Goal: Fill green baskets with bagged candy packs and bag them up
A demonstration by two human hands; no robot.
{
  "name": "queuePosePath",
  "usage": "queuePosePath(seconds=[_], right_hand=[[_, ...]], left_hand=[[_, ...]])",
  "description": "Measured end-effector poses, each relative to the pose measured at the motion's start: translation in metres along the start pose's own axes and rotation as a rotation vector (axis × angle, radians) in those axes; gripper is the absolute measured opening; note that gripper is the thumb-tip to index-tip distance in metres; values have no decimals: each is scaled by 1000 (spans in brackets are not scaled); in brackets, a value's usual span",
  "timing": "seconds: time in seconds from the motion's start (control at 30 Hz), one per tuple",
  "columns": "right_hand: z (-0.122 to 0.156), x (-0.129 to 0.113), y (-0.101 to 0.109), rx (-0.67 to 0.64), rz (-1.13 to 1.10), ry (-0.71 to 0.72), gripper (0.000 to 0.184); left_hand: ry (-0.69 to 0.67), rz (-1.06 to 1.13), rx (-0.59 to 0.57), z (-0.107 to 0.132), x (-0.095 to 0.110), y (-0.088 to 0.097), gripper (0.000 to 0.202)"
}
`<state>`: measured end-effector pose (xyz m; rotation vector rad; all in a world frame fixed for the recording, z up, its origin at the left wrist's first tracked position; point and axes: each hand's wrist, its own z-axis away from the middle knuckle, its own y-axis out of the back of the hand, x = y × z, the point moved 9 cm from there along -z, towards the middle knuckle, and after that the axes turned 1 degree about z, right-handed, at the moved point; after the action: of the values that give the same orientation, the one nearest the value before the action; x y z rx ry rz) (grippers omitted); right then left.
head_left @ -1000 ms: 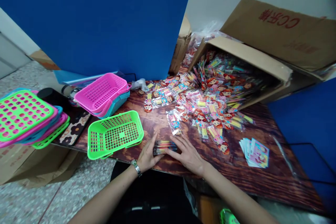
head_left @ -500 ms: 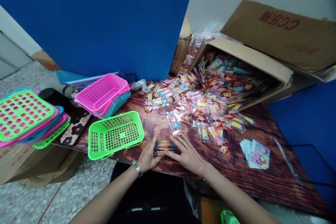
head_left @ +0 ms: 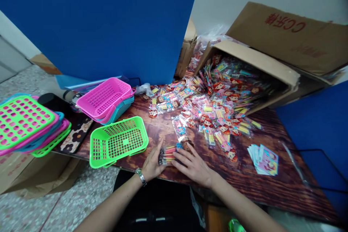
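Low over the table's front edge, my left hand (head_left: 152, 162) curves around the left end of a small stack of clear packets (head_left: 168, 155) with coloured sticks inside. My right hand (head_left: 193, 167) has its fingers laid over the right end of the same stack, where a red-haired cartoon head pokes out. Together the two hands grip the stack from both sides. Just beyond the fingertips lies another clear packet (head_left: 179, 127) with a cartoon figure. A bright green basket (head_left: 119, 145) stands to the left of my left hand, with nothing in it.
Many similar packets (head_left: 217, 116) spill from a tipped cardboard box (head_left: 261, 58) at the right. Printed cards (head_left: 268, 159) lie fanned at the right. Nested pink baskets (head_left: 106, 96) stand behind the green one. Stacked perforated lids (head_left: 25, 121) sit at far left.
My right hand has shifted slightly right along the stack, uncovering more coloured sticks and the cartoon head. The left hand stays at the left end.
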<state>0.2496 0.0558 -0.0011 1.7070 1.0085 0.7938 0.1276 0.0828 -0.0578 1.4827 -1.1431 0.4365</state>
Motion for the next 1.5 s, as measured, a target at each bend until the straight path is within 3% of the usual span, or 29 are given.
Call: queuePosePath(seconds=[0.13, 0.27, 0.57, 0.7, 0.87, 1.07, 1.2, 1.33, 1.4, 1.43, 1.5], right_hand=[[-3, -2, -3, -63, -55, -39, 36], [-3, 8, -13, -116, -30, -179, 29], [-3, 16, -9, 26, 43, -237, 20], [-2, 11, -9, 44, 44, -188, 18], [-5, 6, -9, -31, 10, -131, 26], [-13, 16, -14, -124, -7, -220, 20], [-13, 17, -23, -212, -109, -257, 17], [-21, 21, -18, -263, -325, -260, 20], [-28, 36, -13, -271, -458, -294, 24], [-30, 53, -14, -281, -470, -377, 27], [-26, 99, -22, -359, -349, -674, 32]], left_hand=[[-7, 6, -2, 0, -1, -1, 87], [-4, 3, -15, 0, -2, -2, 90], [-7, 10, -18, 1, -4, -4, 90], [-9, -4, -16, 2, -6, -5, 88], [-25, -8, -13, 1, -2, -4, 69], [-31, -4, -17, -1, 4, -1, 52], [-35, -5, -39, 1, 1, -5, 46], [-49, -4, -48, 1, 2, -6, 33], [-67, 1, -53, 0, 5, -6, 29], [-77, 4, -57, 0, 6, -5, 27], [-90, 2, -64, -1, 8, -4, 24]])
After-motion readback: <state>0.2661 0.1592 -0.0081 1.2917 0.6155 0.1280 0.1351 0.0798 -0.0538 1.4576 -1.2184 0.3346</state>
